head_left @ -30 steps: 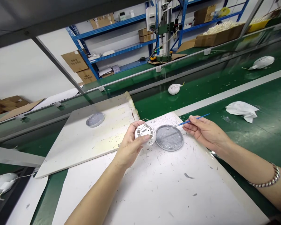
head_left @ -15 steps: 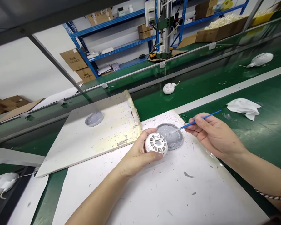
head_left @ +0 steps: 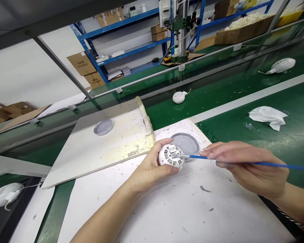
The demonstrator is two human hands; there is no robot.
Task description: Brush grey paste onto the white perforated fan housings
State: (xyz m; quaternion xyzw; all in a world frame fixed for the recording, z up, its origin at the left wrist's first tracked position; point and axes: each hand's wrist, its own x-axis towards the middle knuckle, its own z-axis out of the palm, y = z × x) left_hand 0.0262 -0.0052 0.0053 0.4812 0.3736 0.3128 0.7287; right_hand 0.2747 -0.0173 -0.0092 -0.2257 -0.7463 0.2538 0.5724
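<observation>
My left hand (head_left: 152, 165) is closed around the rim of a round white slotted plastic housing (head_left: 164, 158), its vented face turned up. Between the fingers of my right hand (head_left: 248, 165) is a thin blue paintbrush (head_left: 198, 157). The brush tip touches the middle of the housing, where some grey stuff shows. Just behind the housing lies a shallow round dish of grey paste (head_left: 186, 141), partly hidden by it. The dish sits on a large white sheet (head_left: 167, 209) with grey smears.
A second grey dish (head_left: 103, 127) sits on a white board (head_left: 91, 152) at the left. On the green conveyor (head_left: 162, 116) are a small white part (head_left: 179, 97), a larger white part (head_left: 283, 64) and a crumpled cloth (head_left: 268, 116). Another white part (head_left: 6, 195) lies far left.
My right hand has brought the brush from the dish of grey paste onto the middle of the housing, and the brush now lies flatter. My left hand stays nearly still with the housing.
</observation>
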